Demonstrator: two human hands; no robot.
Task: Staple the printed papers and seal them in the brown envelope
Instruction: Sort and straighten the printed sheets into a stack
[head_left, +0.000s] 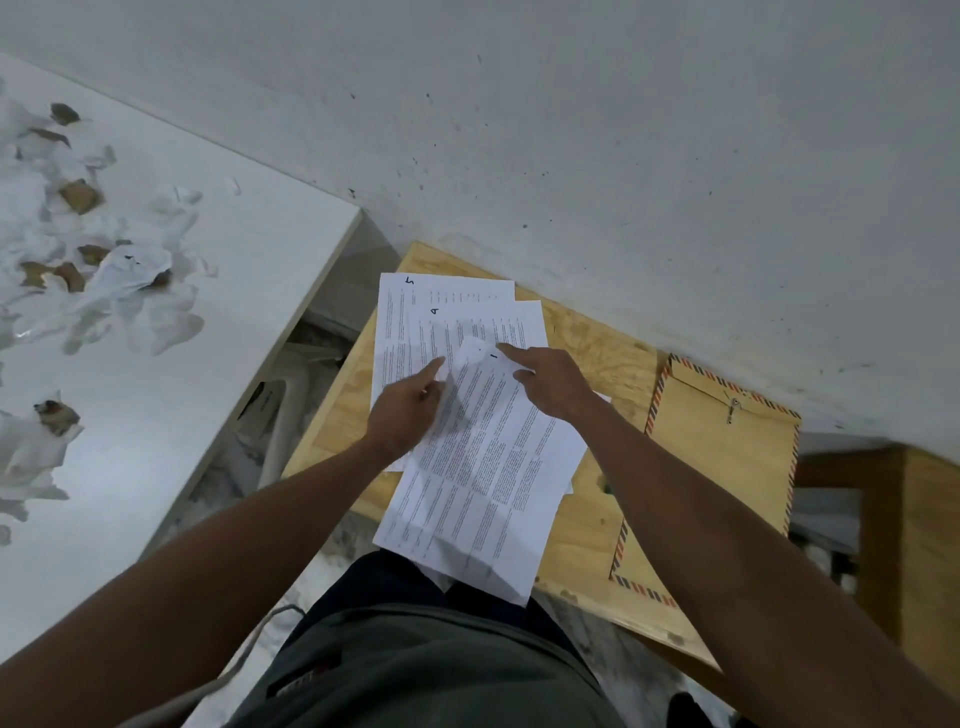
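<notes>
Several printed sheets lie on a small wooden table (597, 353). The top sheet (483, 467), marked "1", hangs over the table's near edge toward my lap. My left hand (408, 415) pinches its upper left edge, and my right hand (550, 384) pinches its upper right corner with the index finger stretched out. Two more sheets, marked "4" (467, 325) and "5" (400, 322), lie fanned out behind it. The brown envelope (727, 467), with a striped border and a metal clasp, lies flat at the table's right side. No stapler is in view.
A white table (234, 270) at the left carries torn white and brown paper scraps (93, 260). A grey wall (623, 156) rises right behind the wooden table. A wooden frame (914, 519) stands at the far right.
</notes>
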